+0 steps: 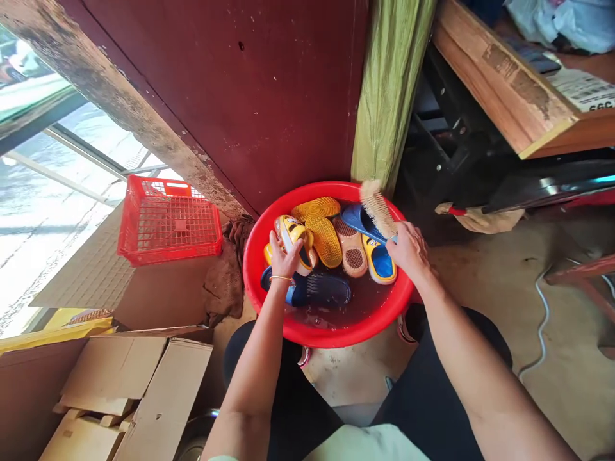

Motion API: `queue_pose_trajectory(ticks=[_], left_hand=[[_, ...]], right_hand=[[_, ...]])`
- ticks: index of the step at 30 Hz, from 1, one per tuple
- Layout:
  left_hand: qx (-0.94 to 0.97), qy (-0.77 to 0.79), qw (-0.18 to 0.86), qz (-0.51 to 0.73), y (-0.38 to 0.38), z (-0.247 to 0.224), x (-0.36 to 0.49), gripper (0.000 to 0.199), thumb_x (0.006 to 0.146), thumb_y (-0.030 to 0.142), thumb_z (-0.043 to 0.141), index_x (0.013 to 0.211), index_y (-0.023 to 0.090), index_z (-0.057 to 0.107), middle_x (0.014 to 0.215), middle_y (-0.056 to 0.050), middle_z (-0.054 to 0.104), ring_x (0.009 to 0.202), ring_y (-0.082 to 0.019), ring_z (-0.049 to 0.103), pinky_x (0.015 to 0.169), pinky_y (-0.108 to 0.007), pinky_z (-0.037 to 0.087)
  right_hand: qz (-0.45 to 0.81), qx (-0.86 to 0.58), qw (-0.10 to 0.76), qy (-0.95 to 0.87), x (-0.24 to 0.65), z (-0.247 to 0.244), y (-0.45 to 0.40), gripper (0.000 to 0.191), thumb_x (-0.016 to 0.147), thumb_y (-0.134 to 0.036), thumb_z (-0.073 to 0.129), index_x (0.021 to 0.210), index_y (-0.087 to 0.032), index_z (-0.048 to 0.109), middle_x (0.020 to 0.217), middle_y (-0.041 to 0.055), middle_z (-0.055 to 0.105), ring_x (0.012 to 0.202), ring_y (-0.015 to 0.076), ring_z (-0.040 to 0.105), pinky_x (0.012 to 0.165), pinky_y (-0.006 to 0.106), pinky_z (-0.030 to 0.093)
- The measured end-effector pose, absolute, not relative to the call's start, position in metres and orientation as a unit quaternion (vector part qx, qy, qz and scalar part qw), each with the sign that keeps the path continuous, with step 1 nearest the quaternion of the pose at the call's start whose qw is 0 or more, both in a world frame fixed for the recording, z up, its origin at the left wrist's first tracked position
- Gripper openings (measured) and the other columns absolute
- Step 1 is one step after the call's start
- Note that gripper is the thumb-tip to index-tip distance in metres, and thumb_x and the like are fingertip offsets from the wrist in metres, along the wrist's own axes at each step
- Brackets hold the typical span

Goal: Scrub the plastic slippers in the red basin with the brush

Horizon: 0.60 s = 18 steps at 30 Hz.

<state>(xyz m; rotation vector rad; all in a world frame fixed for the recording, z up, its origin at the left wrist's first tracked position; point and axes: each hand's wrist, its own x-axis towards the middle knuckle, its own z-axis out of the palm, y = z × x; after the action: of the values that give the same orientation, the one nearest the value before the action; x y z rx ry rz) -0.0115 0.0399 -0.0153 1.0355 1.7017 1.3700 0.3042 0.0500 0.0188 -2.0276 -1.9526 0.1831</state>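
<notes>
My left hand (pixel 287 257) is closed on a yellow and white slipper (pixel 289 230) at the left side of a red basin (pixel 331 335). In my right hand (pixel 408 248) is a scrubbing brush (pixel 376 205), its pale bristles raised over the basin's right rim and slightly blurred. Several other slippers lie in dark water: a yellow sole (pixel 325 241), a beige slipper with brown patches (pixel 352 253), a dark blue slipper (pixel 327 289), a blue one (pixel 355 218) partly behind the brush, and a yellow one with a blue inside (pixel 383 259) near my right hand.
A red plastic crate (pixel 170 221) rests on cardboard to the left, with a brown cloth (pixel 225 288) beside it. Open cardboard boxes (pixel 110 378) stand at lower left. Behind the basin rise a maroon panel (pixel 250 96) and a green curtain (pixel 389 89). A wooden drawer (pixel 509 77) juts out at upper right.
</notes>
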Motion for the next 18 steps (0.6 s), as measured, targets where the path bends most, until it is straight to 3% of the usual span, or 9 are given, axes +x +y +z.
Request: queue_pose_trajectory(ticks=[3,5,9,13,16,18], left_hand=[[0.570,0.708,0.190,0.371,0.032,-0.018,-0.005,0.088,0.080,0.029,0.068,0.157,0.019,0.027,0.167,-0.015,0.023,0.154,-0.033,0.021,0.123,-0.047,0.030],[0.630,0.712,0.154,0.269,0.027,-0.016,-0.003,0.078,0.082,0.021,0.059,0.155,0.018,0.034,0.169,-0.014,0.016,0.156,-0.031,0.014,0.124,-0.047,0.025],[0.643,0.734,0.175,0.133,0.021,-0.012,-0.004,0.072,0.081,0.018,0.053,0.152,0.016,0.038,0.166,-0.018,0.021,0.151,-0.035,0.029,0.118,-0.050,0.034],[0.617,0.769,0.161,0.055,0.021,-0.010,-0.009,0.059,0.083,0.027,0.056,0.141,0.023,0.049,0.160,-0.020,0.033,0.131,-0.040,0.053,0.106,-0.059,0.042],[0.595,0.789,0.150,0.006,0.022,-0.014,-0.013,0.047,0.084,0.036,0.059,0.129,0.025,0.056,0.143,-0.019,0.051,0.122,-0.039,0.058,0.102,-0.064,0.040],[0.592,0.791,0.151,-0.016,0.021,-0.021,-0.014,0.043,0.085,0.039,0.059,0.126,0.025,0.057,0.138,-0.019,0.055,0.125,-0.038,0.056,0.106,-0.065,0.036]], right_hand=[[0.069,-0.692,0.131,-0.706,0.300,0.012,0.050,0.042,0.092,-0.020,0.046,0.131,-0.008,0.054,0.125,0.0224,0.066,0.115,0.0342,0.061,0.097,0.042,0.045],[0.090,-0.691,0.088,-0.712,0.296,0.012,0.046,0.041,0.095,-0.024,0.043,0.133,-0.009,0.052,0.115,0.0207,0.071,0.105,0.0325,0.066,0.089,0.039,0.047],[0.121,-0.682,-0.001,-0.722,0.293,0.018,0.037,0.038,0.097,-0.029,0.044,0.131,-0.015,0.053,0.101,0.0156,0.075,0.094,0.0296,0.071,0.078,0.034,0.047],[0.107,-0.681,-0.006,-0.724,0.295,0.016,0.039,0.040,0.097,-0.031,0.043,0.134,-0.018,0.052,0.100,0.0140,0.075,0.092,0.0299,0.070,0.078,0.036,0.047],[0.070,-0.691,0.045,-0.718,0.292,0.006,0.046,0.040,0.097,-0.031,0.042,0.131,-0.012,0.054,0.117,0.0194,0.071,0.105,0.0315,0.066,0.086,0.039,0.047],[0.056,-0.675,0.078,-0.731,0.288,-0.002,0.050,0.040,0.096,-0.027,0.042,0.129,-0.009,0.055,0.132,0.0223,0.063,0.115,0.0317,0.062,0.094,0.039,0.046]])
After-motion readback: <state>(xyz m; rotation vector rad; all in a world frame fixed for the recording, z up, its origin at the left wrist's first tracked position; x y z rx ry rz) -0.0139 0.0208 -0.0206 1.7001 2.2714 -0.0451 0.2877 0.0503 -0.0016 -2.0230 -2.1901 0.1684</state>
